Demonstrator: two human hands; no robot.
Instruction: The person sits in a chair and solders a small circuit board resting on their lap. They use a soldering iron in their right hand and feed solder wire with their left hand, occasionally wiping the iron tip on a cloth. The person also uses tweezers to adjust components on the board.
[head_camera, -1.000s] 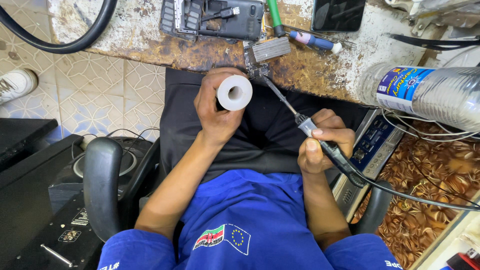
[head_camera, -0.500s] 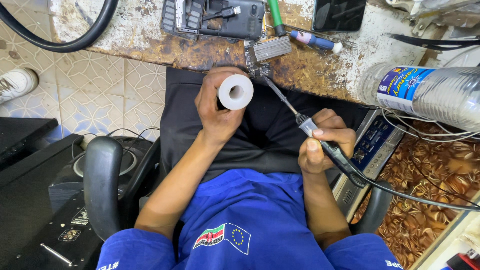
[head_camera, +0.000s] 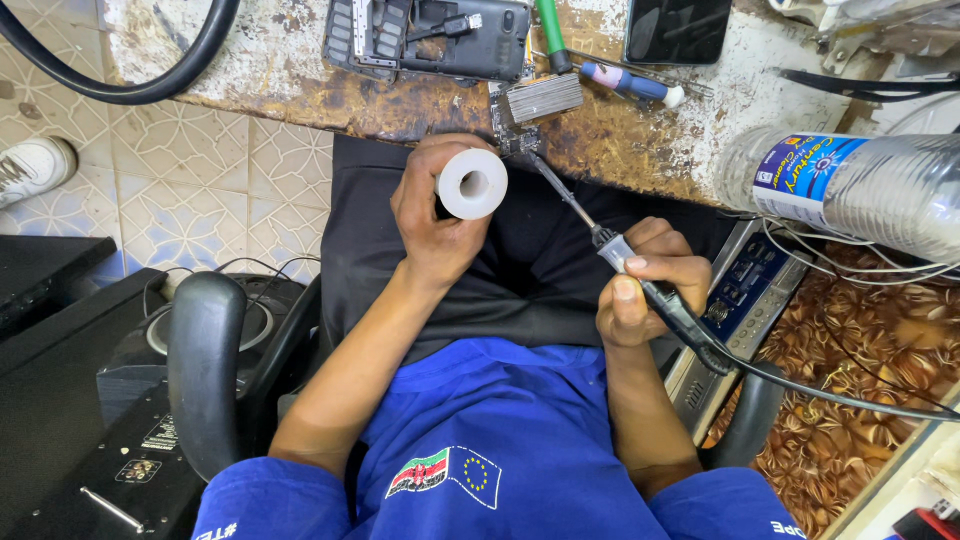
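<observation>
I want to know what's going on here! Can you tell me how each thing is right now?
Left hand: grip closed around white spool.
Right hand: grip closed on soldering iron, tip at small circuit board.
Plastic bottle: lying on its side.
Opened device: cover off.

Patterned tile floor (head_camera: 200, 180), worn workbench (head_camera: 300, 80).

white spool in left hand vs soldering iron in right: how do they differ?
Shape: the white spool is a short, round ring with a hollow core; the soldering iron is long and thin with a metal tip.
Colour: the spool is all white; the iron has a dark handle.
Cable: the iron trails a black cord; the spool has none.
Grip: the left hand cups the spool; the right hand pinches the iron like a pen.
Shared: both are held near the bench edge.
</observation>
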